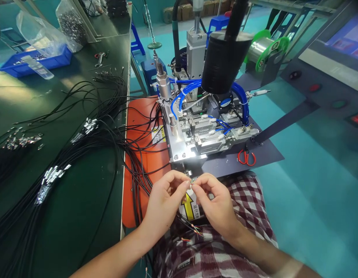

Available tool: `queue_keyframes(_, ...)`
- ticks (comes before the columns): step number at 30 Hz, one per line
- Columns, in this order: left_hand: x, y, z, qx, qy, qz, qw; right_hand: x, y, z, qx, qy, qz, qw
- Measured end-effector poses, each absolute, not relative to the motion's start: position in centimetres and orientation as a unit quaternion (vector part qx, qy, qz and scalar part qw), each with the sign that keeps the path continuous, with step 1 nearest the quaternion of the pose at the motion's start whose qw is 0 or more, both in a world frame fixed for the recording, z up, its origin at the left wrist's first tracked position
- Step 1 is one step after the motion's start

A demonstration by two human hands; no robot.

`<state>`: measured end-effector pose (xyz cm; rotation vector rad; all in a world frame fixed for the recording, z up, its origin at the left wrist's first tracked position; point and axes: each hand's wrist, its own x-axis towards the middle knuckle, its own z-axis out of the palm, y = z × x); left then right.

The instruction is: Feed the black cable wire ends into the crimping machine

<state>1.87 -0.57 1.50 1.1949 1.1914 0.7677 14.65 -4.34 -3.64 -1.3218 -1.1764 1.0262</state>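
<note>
My left hand (170,197) and my right hand (215,199) meet above my lap, fingertips almost touching. Between them is a small metallic piece (192,181), pinched by thumb and finger on both sides; it looks like a tiny connector, but its details are too small to make out. Just beyond the hands stands a soldering machine (196,127) with metal slides and blue tubes. Black cables (138,170) run past my left hand, and a few stripped coloured wire ends (197,230) lie on the checked cloth over my lap.
On the green table (89,227) lie bundled cables with shiny connector ends (51,177). A blue tray (60,58) sits at the far left. Red-handled scissors (246,157) rest on the machine's base. A green-flanged solder spool (261,52) and a control panel (320,85) stand right.
</note>
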Motion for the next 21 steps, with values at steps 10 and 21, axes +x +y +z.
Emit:
queue_keyframes(10, 1.6, -0.7, 1.4, 0.439, 0.504, 0.318, 0.672, 14.0, -4.3, -3.0, -0.518, -0.402, 0.495, 0.57)
queue_keyframes(21, 1.8, -0.8, 0.6, 0.304, 0.476, 0.362, 0.741, 13.4, -3.9, -2.1, -0.519, -0.386, 0.554, 0.523)
